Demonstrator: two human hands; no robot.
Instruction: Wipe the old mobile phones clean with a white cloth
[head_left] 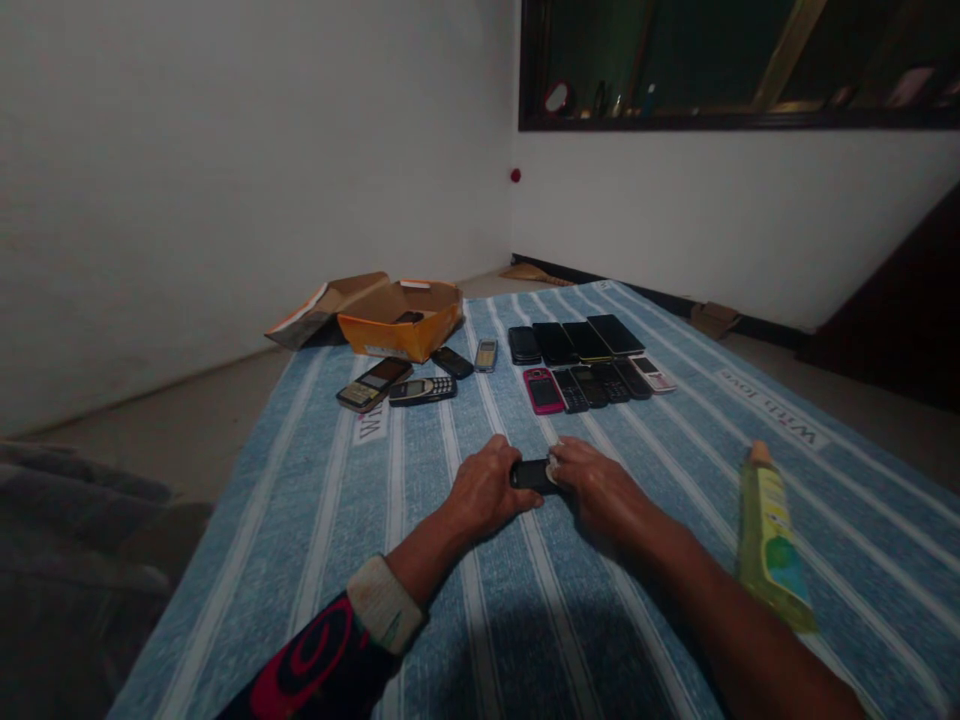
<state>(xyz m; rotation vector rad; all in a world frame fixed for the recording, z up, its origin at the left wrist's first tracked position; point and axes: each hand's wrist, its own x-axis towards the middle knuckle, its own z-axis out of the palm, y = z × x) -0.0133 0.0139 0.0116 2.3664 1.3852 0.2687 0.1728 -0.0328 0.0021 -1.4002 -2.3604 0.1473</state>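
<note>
Both my hands pinch a black phone (531, 474) just on my side of the pink phone (544, 391).
The fingers of my left hand (486, 487) grip its left end, thumb along the near edge; those of my right hand (596, 490) are closed on its right end, with a pale scrap (553, 469), too small to make out, by the fingertips. Right of the pink phone, a row of dark keypad phones (592, 386) ends in a white phone (655, 375); beyond it lie four dark-screened devices (587, 342). Left of it are four loose phones (423, 391), and past them an opened orange box (397, 338). A bottle of yellow-green liquid (772, 540) lies to its right, nearer me, on the striped cloth (660, 470).
</note>
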